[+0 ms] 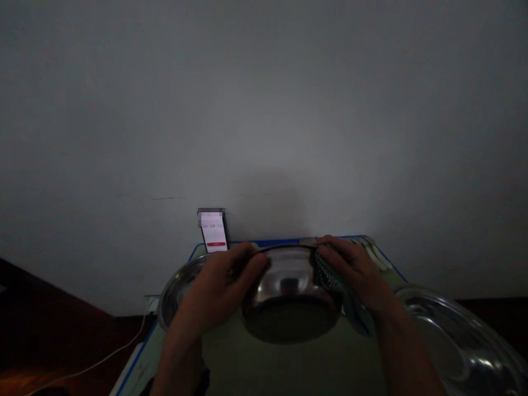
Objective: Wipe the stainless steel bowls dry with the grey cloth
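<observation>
While a shiny metal bowl (289, 286) is held tilted above the desk (289, 368), its base turned toward the wearer, its rim is pinched by the left hand (225, 280) on one side; on the other, a patterned cloth (328, 275) is pressed against it by the right hand (355, 269), its loose end hanging below. Should the cloth slide or either grip be slackened on the smooth metal, the bowl could be dropped. If it were swung sideways, the left basin (169, 297) or the right basin (474, 341) could be knocked. By a forward push, the phone (214, 234) propped against the wall (264, 110) could be toppled. On its screen, blurred digits, perhaps a timer, are shown above a red button; no label or brand can be read.
</observation>
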Tool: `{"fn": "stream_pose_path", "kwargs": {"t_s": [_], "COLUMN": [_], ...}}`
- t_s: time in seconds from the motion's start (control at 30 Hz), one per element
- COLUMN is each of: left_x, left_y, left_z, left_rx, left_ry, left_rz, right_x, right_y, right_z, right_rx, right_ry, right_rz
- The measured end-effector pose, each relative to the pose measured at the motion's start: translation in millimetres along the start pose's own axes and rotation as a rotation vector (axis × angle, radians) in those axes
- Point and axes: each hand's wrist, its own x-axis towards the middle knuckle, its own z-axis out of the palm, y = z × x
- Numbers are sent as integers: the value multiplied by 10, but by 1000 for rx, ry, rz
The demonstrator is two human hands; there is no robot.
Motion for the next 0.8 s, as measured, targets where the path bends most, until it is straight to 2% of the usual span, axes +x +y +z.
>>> {"fn": "stream_pose_path", "kwargs": {"t_s": [0.07, 0.13, 0.2, 0.3, 0.37, 0.43, 0.53, 0.6, 0.63, 0.7, 0.8], "left_x": [-4, 19, 49, 66, 51, 33, 37, 62, 77, 102, 110], "left_y": [70, 52, -46, -204, -219, -148, 0, 27, 7, -87, -247], "left_z": [37, 82, 106, 77, 40, 26, 79, 138, 162, 181, 135], "left_rx": [23, -57, -231, -477, -481, -361, -149, -117, -150, -321, -661], "left_ry": [-133, -148, -44, 210, 242, 92, -185, -219, -194, -66, 234], "left_rz": [54, 58, -9, -141, -133, -58, 43, 65, 56, -13, -168], "right_x": [-6, -10, -11, -6, -2, 1, 3, 2, 1, -3, -9], "right_y": [-41, -65, -60, -24, -12, -30, -97, -130, -133, -112, -52], "right_z": [0, 7, 19, 32, 34, 35, 44, 51, 53, 47, 11], "right_rx": [-33, -25, 24, 103, 95, 27, -85, -120, -117, -77, 8], "right_ry": [-94, -136, -80, 66, 100, 22, -191, -249, -236, -154, 12], "right_rz": [-12, -14, -13, 2, 4, -2, -17, -23, -24, -21, -10]}}
